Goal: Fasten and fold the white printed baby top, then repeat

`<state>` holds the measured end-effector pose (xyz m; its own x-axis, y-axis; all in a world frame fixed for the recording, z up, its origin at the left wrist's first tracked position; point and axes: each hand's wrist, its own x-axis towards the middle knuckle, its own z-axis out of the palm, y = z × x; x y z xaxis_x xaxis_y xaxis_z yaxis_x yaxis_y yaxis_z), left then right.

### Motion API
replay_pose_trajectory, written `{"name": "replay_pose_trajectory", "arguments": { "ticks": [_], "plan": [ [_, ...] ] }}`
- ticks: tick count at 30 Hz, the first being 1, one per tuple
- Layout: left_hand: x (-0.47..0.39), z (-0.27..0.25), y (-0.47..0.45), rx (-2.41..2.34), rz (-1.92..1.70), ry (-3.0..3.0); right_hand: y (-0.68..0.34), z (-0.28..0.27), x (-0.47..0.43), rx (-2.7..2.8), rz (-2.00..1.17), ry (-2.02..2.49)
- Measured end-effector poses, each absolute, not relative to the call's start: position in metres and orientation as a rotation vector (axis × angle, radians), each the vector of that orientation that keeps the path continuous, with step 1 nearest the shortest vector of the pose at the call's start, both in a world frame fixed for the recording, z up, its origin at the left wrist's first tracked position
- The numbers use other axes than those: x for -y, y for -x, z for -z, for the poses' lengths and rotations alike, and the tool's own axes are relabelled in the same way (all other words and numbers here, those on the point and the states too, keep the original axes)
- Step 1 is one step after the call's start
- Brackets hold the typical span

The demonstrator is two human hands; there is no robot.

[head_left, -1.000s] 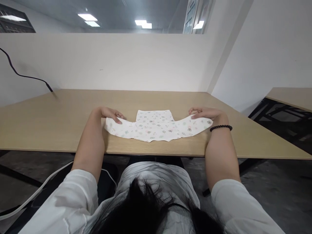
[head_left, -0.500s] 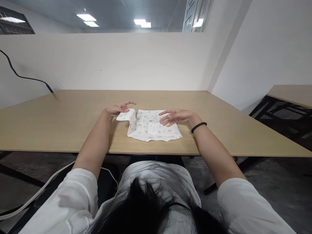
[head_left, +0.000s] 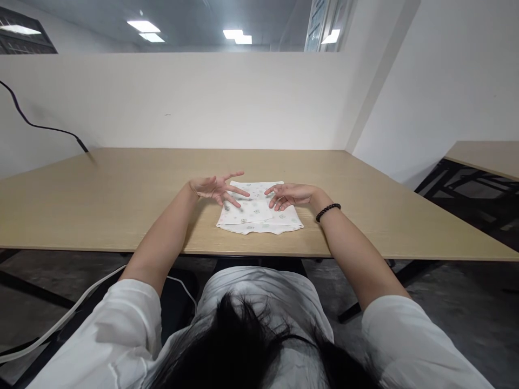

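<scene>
A small white printed garment [head_left: 254, 215] lies on the tabletop in front of me, with its left and right sides folded inward over the middle. My left hand [head_left: 219, 189] hovers over its left part, fingers spread apart and holding nothing. At the right side of the cloth is my right hand [head_left: 291, 195], its fingers loosely bent and apart with nothing in them. Whether the right fingertips touch the cloth is hard to tell.
The wooden table [head_left: 365, 216] meets a white wall [head_left: 223, 102] at its back. A black cable [head_left: 52, 128] hangs down to the far left corner. Another table [head_left: 486, 154] stands to the right.
The left flap of the garment, held up by my left hand before, now lies folded inward. My left hand has let go and moved right. My right hand is nearly unmoved.
</scene>
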<state>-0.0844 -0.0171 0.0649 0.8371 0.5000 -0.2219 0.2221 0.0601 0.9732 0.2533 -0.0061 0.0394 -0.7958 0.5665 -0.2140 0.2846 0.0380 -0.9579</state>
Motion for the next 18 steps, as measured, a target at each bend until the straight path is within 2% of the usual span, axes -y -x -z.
{"name": "replay_pose_trajectory", "arguments": {
  "ticks": [4,7,12,18],
  "plan": [
    [0.014,-0.058,0.08,-0.553,-0.282,-1.65,-0.24,-0.039,0.011,2.321,-1.454,1.096],
    [0.009,-0.05,0.074,-0.69,-0.316,-1.816,-0.228,-0.038,0.014,2.415,-1.293,1.153],
    [0.019,-0.062,0.062,-1.064,0.002,-2.137,-0.217,-0.038,0.021,2.494,-0.983,1.209],
    [0.08,-0.067,0.068,-1.358,0.168,-2.441,-0.222,-0.043,0.055,2.493,-0.442,1.182]
  ]
}}
